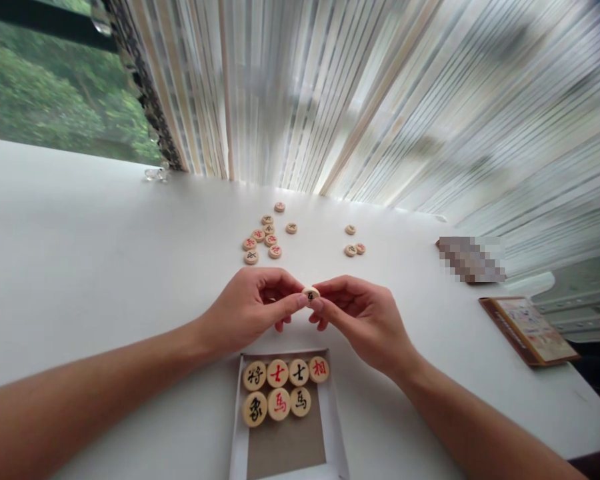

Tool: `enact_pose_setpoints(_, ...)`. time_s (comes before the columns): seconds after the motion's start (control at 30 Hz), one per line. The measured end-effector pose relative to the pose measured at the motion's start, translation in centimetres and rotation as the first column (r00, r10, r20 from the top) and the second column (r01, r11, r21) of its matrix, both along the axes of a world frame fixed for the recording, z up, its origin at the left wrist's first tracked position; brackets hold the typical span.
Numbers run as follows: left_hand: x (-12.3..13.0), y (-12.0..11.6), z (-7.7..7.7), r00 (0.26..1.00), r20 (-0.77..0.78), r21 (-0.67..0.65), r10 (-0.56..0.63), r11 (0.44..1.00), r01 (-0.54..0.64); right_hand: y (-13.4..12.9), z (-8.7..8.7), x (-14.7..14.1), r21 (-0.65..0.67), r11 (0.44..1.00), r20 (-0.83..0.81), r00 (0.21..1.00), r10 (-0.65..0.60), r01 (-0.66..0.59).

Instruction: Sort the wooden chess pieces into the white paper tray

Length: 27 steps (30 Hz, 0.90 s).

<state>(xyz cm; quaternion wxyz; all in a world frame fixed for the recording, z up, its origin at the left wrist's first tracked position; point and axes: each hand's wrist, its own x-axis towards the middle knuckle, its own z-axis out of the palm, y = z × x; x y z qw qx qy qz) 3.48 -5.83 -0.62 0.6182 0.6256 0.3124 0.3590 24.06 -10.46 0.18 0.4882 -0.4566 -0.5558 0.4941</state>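
Between the fingertips of both hands is one round wooden Chinese chess piece (311, 294) with a black character. My left hand (257, 303) pinches it from the left, thumb in front. From the other side my right hand (363, 313) grips its edge in the same way. Just below the hands lies a shallow white cardboard box (336, 427) with a grey-brown bottom. Two rows of pieces fill its upper part, among them a red-marked piece (319, 369) at the top right corner and a black-marked piece (301, 402) at the end of the lower row.
Beyond my left hand lies a loose group of chess pieces (259, 235) in red and black. A smaller cluster (351, 251) sits farther right. A brown-edged picture board (527, 331) lies at the table's right side. String curtains (290, 93) hang behind the white table (105, 267).
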Motion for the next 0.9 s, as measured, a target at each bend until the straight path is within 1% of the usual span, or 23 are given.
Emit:
enact_pose_setpoints(0.2, -0.07, -0.15, 0.17, 1.000, 0.004, 0.022, 0.020, 1.000, -0.020, -0.29, 0.51, -0.26, 0.002, 1.000, -0.040, 0.999, -0.005, 0.005)
enact_pose_setpoints(0.43, 0.03, -0.13, 0.03, 0.998, 0.048, 0.000, 0.033, 0.999, -0.033, -0.31, 0.44, -0.12, 0.056, 0.996, -0.012, 0.998, -0.062, 0.062)
enact_pose_setpoints(0.6, 0.10, -0.21, 0.11, 0.998, 0.037, -0.008, 0.059, 0.998, -0.058, -0.26, 0.68, -0.32, 0.067, 0.996, -0.010, 0.999, -0.052, 0.053)
enact_pose_setpoints(0.7, 0.15, -0.24, 0.23, 0.997, 0.050, -0.007, 0.054, 0.999, -0.053, -0.27, 0.80, -0.54, 0.072, 0.996, -0.014, 0.998, -0.056, 0.056)
enact_pose_setpoints(0.9, 0.10, -0.25, 0.28, 0.998, 0.060, -0.010, 0.027, 1.000, -0.027, -0.23, 0.73, -0.45, 0.026, 0.999, -0.064, 0.997, -0.036, 0.038)
